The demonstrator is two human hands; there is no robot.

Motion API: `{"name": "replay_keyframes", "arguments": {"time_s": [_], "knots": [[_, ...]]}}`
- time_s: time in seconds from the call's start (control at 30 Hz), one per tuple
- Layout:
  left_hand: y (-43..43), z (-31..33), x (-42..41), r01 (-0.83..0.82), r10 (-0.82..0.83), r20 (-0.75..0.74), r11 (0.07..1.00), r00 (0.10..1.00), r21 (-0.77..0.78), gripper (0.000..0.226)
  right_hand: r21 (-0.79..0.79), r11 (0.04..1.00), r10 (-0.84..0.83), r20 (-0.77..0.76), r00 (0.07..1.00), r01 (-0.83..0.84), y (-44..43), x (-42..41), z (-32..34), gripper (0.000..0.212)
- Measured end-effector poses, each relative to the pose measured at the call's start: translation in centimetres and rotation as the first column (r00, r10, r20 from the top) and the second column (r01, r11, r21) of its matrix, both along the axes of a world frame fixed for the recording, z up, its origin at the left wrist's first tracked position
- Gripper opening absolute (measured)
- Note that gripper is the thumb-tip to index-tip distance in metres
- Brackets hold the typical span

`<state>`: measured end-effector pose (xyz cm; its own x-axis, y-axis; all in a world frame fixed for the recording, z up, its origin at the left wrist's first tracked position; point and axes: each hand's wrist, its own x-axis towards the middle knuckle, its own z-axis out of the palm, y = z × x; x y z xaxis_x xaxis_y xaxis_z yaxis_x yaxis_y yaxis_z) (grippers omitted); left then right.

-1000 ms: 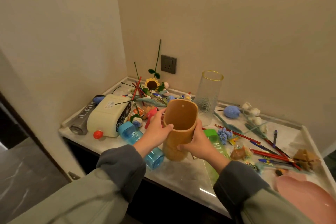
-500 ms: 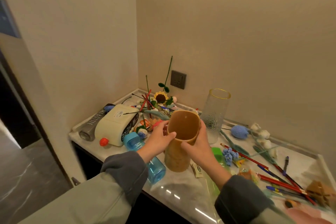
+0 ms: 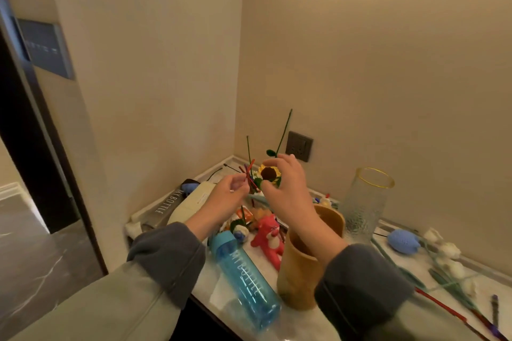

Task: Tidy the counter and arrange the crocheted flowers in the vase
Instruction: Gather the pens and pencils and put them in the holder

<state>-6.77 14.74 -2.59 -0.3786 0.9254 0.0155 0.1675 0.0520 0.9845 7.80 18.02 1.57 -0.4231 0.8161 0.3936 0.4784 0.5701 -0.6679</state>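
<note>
Early stage: glass vase [image 3: 367, 202] stands empty near the counter's [image 3: 302, 321] back edge; left hand [image 3: 227, 199] pinches red stems [image 3: 249, 174], right hand [image 3: 288, 188], grip spread, reaches the crocheted sunflower [image 3: 269, 173] in the back-left corner; clutter remains.

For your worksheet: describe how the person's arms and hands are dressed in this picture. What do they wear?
Both hands, left and right, are bare: no gloves, rings or watch show. Each arm wears a pale grey-green outer sleeve with a seam along it, and a darker grey cuff bunched at the wrist.
</note>
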Motion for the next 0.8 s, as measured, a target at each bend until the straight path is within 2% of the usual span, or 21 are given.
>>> {"name": "replay_keyframes", "arguments": {"time_s": [0.1,0.27,0.37,0.47,0.6,0.7,0.8], "knots": [[2.3,0.4,-3.4,0.044,-0.044,0.020,0.999,0.999,-0.021,0.034,-0.120,0.992,-0.042,-0.030,0.999,0.038,1.8,-4.3,-0.4,0.042],[7.6,0.0,-9.3,0.140,-0.149,-0.094,0.986,0.984,-0.090,0.039,-0.280,0.945,-0.193,-0.066,0.979,0.167,5.4,-10.2,-3.7,0.046],[10.9,-0.5,-12.0,0.206,-0.225,-0.142,0.969,0.964,-0.139,0.037,-0.334,0.897,-0.312,-0.016,0.950,0.289,8.0,-11.6,-5.8,0.047],[14.0,-1.4,-13.5,0.318,-0.360,-0.202,0.924,0.911,-0.211,0.037,-0.333,0.842,-0.418,0.094,0.904,0.424,10.4,-11.8,-7.6,0.048],[17.2,-3.2,-13.7,0.466,-0.538,-0.265,0.836,0.800,-0.291,0.039,-0.294,0.792,-0.476,0.252,0.843,0.535,12.0,-11.7,-10.1,0.046],[19.0,-4.8,-13.7,0.533,-0.611,-0.306,0.790,0.730,-0.303,0.040,-0.213,0.791,-0.486,0.352,0.800,0.574,13.0,-11.8,-11.6,0.040],[20.1,-6.3,-13.6,0.575,-0.637,-0.304,0.771,0.709,-0.275,0.041,-0.125,0.791,-0.504,0.422,0.753,0.599,13.9,-12.1,-12.8,0.034]]}}
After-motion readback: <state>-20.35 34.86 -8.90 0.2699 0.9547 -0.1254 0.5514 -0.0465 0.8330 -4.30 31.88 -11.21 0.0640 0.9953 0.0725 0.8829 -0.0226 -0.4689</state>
